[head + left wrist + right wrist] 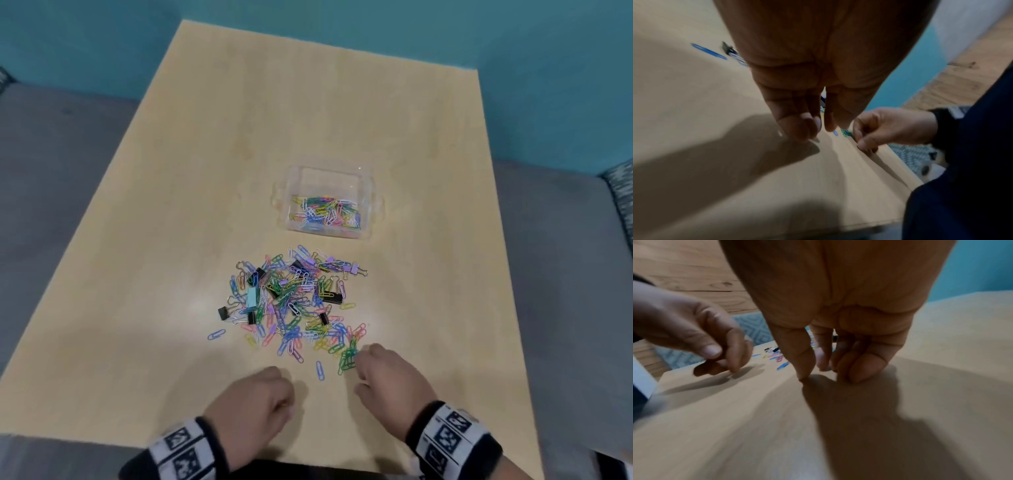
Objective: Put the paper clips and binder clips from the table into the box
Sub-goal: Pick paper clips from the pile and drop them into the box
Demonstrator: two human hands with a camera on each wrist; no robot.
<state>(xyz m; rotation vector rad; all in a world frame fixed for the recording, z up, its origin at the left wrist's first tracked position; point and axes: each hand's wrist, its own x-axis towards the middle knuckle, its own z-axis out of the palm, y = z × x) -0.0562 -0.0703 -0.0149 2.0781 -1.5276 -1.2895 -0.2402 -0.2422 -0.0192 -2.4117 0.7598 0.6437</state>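
Note:
A clear plastic box (375,205) with several coloured paper clips inside stands on the table beyond the pile. A pile of coloured paper clips and binder clips (294,301) lies in front of it. My right hand (359,370) is at the pile's near right edge, its curled fingertips on the table against a bunch of green paper clips (347,359). In the right wrist view the gap between its thumb and fingers (828,374) is empty. My left hand (289,407) is curled like a fist just above the table, nearer than the pile, and I see no clip in it (818,128).
A lone blue paper clip (320,370) lies between my hands, another (216,334) to the pile's left. The wooden table (171,240) has grey floor on both sides and a teal wall behind. A patterned rug (908,154) lies beyond the right edge.

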